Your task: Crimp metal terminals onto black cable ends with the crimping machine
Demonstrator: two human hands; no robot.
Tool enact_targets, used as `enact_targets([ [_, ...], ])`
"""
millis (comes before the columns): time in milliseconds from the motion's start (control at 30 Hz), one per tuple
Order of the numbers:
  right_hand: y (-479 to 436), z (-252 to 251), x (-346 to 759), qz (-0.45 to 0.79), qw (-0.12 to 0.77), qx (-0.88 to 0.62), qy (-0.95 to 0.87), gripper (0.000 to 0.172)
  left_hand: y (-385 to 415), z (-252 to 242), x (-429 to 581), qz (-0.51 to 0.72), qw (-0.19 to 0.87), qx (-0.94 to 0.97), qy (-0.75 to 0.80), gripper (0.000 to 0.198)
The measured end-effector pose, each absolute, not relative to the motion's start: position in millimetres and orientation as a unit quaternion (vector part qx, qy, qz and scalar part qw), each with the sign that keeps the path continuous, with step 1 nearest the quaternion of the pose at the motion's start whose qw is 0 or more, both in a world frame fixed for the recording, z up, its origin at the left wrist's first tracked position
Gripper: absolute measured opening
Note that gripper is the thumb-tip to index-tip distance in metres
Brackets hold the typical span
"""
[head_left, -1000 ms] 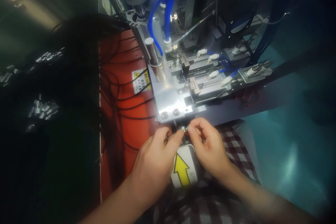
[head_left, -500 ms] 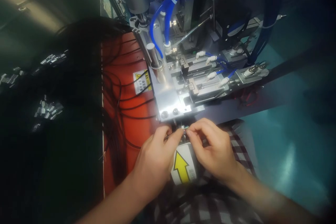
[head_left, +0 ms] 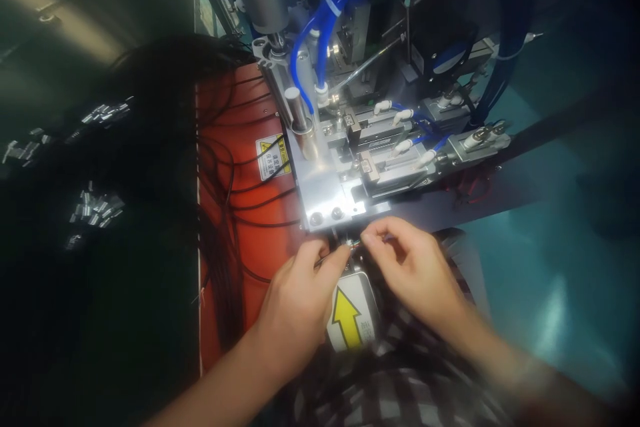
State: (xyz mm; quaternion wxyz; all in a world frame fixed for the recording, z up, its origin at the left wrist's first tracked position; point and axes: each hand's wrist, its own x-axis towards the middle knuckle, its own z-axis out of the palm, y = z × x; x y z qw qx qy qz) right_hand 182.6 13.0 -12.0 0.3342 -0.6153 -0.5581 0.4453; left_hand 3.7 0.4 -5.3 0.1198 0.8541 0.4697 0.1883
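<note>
My left hand [head_left: 300, 293] is closed in a pinch on the end of a black cable [head_left: 325, 259], just in front of the machine's metal block [head_left: 320, 193]. Thin coloured wires [head_left: 355, 245] stick out past its fingertips to the right. My right hand [head_left: 410, 263] has thumb and forefinger pressed together by the ends of these wires; whatever lies between its fingertips is too small to make out. Below the fingertips sits a white cover with a yellow arrow [head_left: 347, 320].
Black cables [head_left: 220, 267] lie across the orange surface [head_left: 260, 233] on the left, near a warning label [head_left: 273, 157]. Small shiny metal pieces [head_left: 97, 207] lie in piles farther left. Blue air hoses [head_left: 325, 27] and pneumatic cylinders [head_left: 400, 167] fill the machine behind.
My right hand has shifted slightly right, away from the left fingertips, so more of the coloured wires shows. My left hand keeps its pinch on the cable.
</note>
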Motion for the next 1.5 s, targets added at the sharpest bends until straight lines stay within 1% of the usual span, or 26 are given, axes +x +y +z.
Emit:
enact_targets([
  [67, 15, -12, 180, 0.434, 0.336, -0.612, -0.570, 0.017, 0, -5, 4, 0.189, 0.118, 0.855, 0.469, 0.035],
  [167, 19, -13, 173, 0.483, 0.317, -0.613, -0.539, 0.020, 0, -5, 3, 0.189, 0.119, 0.854, 0.470, 0.038],
  [300, 19, -18, 167, 0.504, 0.351, -0.622, -0.485, 0.017, 1, -5, 4, 0.189, 0.113, 0.856, 0.467, 0.038],
  [367, 17, -20, 166, 0.484, 0.375, -0.612, -0.501, 0.015, 1, -5, 4, 0.191, 0.109, 0.857, 0.466, 0.038],
  [433, 14, -23, 166, 0.423, 0.395, -0.598, -0.554, 0.012, 1, -5, 4, 0.194, 0.107, 0.856, 0.467, 0.038],
  [500, 11, -25, 168, 0.362, 0.400, -0.587, -0.603, 0.011, 2, -5, 4, 0.195, 0.112, 0.854, 0.468, 0.037],
  [567, 8, -25, 169, 0.355, 0.393, -0.590, -0.609, 0.012, 2, -5, 4, 0.196, 0.121, 0.854, 0.467, 0.035],
  [667, 8, -23, 170, 0.423, 0.383, -0.608, -0.552, 0.015, 1, -6, 3, 0.192, 0.133, 0.852, 0.468, 0.033],
  [767, 13, -21, 169, 0.526, 0.379, -0.607, -0.459, 0.017, -1, -8, 1, 0.178, 0.140, 0.852, 0.472, 0.037],
  [900, 22, -21, 173, 0.688, 0.343, -0.556, -0.317, 0.028, -1, -11, -2, 0.163, 0.143, 0.854, 0.472, 0.045],
  [967, 24, -23, 178, 0.722, 0.329, -0.527, -0.306, 0.033, 1, -10, -2, 0.156, 0.143, 0.859, 0.466, 0.047],
  [1033, 23, -27, 181, 0.693, 0.343, -0.537, -0.338, 0.035, 2, -8, -2, 0.150, 0.145, 0.864, 0.458, 0.046],
  [1100, 20, -31, 181, 0.610, 0.360, -0.576, -0.407, 0.037, 3, -5, -1, 0.147, 0.151, 0.866, 0.454, 0.045],
  [1200, 15, -38, 177, 0.498, 0.349, -0.597, -0.523, 0.036, 2, -4, -1, 0.150, 0.159, 0.860, 0.461, 0.044],
  [1267, 13, -41, 172, 0.479, 0.352, -0.578, -0.559, 0.034, 1, -3, -1, 0.148, 0.148, 0.856, 0.472, 0.044],
  [1367, 12, -45, 168, 0.472, 0.386, -0.549, -0.572, 0.032, 1, -3, -3, 0.144, 0.119, 0.857, 0.481, 0.040],
  [1500, 12, -45, 169, 0.410, 0.406, -0.548, -0.605, 0.025, 3, -1, -4, 0.208, 0.159, 0.840, 0.475, 0.032],
])
